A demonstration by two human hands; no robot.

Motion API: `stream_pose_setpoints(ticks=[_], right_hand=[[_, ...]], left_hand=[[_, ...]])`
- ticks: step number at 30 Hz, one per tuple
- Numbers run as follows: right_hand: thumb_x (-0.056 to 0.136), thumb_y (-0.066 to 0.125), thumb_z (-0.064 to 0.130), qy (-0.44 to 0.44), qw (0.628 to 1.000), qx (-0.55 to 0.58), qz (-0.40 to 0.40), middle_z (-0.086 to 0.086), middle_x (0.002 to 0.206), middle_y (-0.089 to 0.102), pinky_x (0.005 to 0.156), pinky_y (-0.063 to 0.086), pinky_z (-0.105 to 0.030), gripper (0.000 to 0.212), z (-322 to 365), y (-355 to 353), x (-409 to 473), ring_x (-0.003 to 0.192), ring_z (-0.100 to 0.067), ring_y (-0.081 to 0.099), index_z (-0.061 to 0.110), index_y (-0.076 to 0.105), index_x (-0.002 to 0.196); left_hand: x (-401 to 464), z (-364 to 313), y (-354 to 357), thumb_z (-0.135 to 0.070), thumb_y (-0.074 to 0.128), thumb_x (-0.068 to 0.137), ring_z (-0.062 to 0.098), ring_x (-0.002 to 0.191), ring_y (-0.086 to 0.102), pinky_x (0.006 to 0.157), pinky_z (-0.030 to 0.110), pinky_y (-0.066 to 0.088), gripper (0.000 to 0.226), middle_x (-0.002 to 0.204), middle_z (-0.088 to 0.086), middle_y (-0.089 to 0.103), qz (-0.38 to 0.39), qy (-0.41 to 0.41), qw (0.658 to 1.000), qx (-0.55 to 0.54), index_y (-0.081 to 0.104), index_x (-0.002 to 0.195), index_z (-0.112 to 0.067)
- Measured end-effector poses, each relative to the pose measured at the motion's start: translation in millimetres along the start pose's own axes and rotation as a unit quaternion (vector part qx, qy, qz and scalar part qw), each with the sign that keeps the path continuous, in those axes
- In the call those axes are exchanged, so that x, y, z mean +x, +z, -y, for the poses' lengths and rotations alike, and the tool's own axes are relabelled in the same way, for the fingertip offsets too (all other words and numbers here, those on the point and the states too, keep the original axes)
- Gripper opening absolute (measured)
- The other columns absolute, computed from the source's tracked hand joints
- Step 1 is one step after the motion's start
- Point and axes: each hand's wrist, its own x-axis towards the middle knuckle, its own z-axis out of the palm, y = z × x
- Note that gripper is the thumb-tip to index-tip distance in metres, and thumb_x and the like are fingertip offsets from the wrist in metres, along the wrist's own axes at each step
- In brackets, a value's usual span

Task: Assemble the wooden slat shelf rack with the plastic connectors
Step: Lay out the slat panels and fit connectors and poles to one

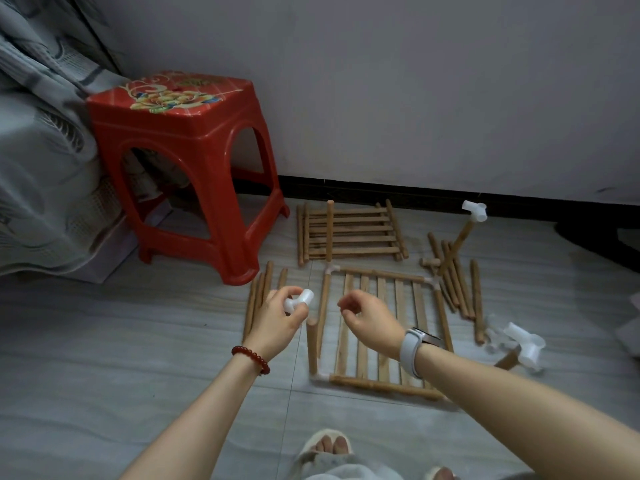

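Observation:
A wooden slat panel point(381, 327) lies on the floor with white plastic connectors at its corners and upright dowels standing in them. My left hand point(280, 317) grips a white plastic connector point(300, 299) just above the near-left upright dowel point(311, 344). To its right, above the panel, my right hand point(367, 317) hovers with its fingers curled and nothing in it. A second slat panel point(349, 233) lies further back by the wall. Another upright dowel at the far right carries a white connector point(475, 211).
A red plastic stool point(187, 168) stands at the left beside a grey cloth-covered bed. Loose dowels point(457, 278) lie right of the panel and more dowels point(259, 296) lie left of it. Spare white connectors point(519, 341) sit at the right. My slippered foot point(327, 445) is near the bottom.

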Motion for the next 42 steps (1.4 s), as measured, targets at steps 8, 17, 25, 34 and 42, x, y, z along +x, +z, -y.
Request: stream_pose_setpoints(ticks=[8, 17, 25, 34, 42], right_hand=[[0.096, 0.041, 0.015, -0.018, 0.991, -0.12, 0.05, 0.0, 0.114, 0.061, 0.086, 0.049, -0.023, 0.025, -21.7, -12.7, -10.5, 0.1, -0.012, 0.058, 0.017, 0.057, 0.115], [0.098, 0.036, 0.02, -0.067, 0.966, -0.241, 0.068, -0.001, 0.116, 0.058, 0.085, 0.047, -0.029, 0.028, -32.6, -36.2, -15.2, 0.103, -0.019, 0.056, 0.017, 0.054, 0.119], [0.096, 0.035, 0.03, 0.096, 0.906, -0.386, -0.147, 0.001, 0.109, 0.054, 0.09, 0.036, -0.033, 0.023, -95.6, -119.3, -58.8, 0.103, -0.018, 0.049, 0.02, 0.051, 0.11], [0.099, 0.036, 0.026, 0.217, 0.903, -0.301, -0.217, -0.001, 0.093, 0.055, 0.08, 0.036, -0.035, 0.018, -146.5, -110.2, -72.5, 0.085, -0.019, 0.041, 0.017, 0.051, 0.096], [0.099, 0.034, 0.026, 0.251, 0.919, -0.242, -0.185, -0.01, 0.115, 0.057, 0.09, 0.034, -0.039, 0.025, -141.2, -105.8, -69.4, 0.109, -0.03, 0.044, 0.013, 0.053, 0.108]], left_hand=[[3.2, -4.4, 22.8, -0.012, 0.056, 0.089, 0.022, 0.107, 0.054, 0.085, 0.025, 0.05, 0.021, 0.118, 0.002, 0.036, -0.012, -0.019, 0.996, -0.088, 0.054, 0.105, -0.025], [-2.6, -4.1, 41.3, -0.006, 0.04, 0.096, 0.003, 0.122, 0.028, 0.096, 0.019, 0.025, 0.022, 0.138, -0.001, 0.029, -0.029, 0.025, 0.999, -0.011, 0.059, 0.099, -0.017], [3.4, -6.4, 66.5, -0.016, 0.039, 0.097, 0.021, 0.13, 0.03, 0.101, 0.029, 0.028, 0.022, 0.143, 0.009, 0.032, -0.07, 0.024, 0.991, 0.113, 0.058, 0.087, -0.008], [2.6, 3.1, 76.7, -0.004, 0.062, 0.081, 0.014, 0.047, 0.042, 0.046, 0.02, 0.028, 0.015, 0.095, 0.016, 0.058, -0.148, 0.173, 0.933, 0.28, 0.06, 0.067, -0.001], [0.1, -1.9, 68.5, -0.038, 0.025, 0.081, 0.029, 0.082, 0.061, 0.064, 0.035, 0.045, 0.051, 0.092, 0.009, 0.061, -0.086, 0.141, 0.918, 0.36, 0.064, 0.092, -0.006]])
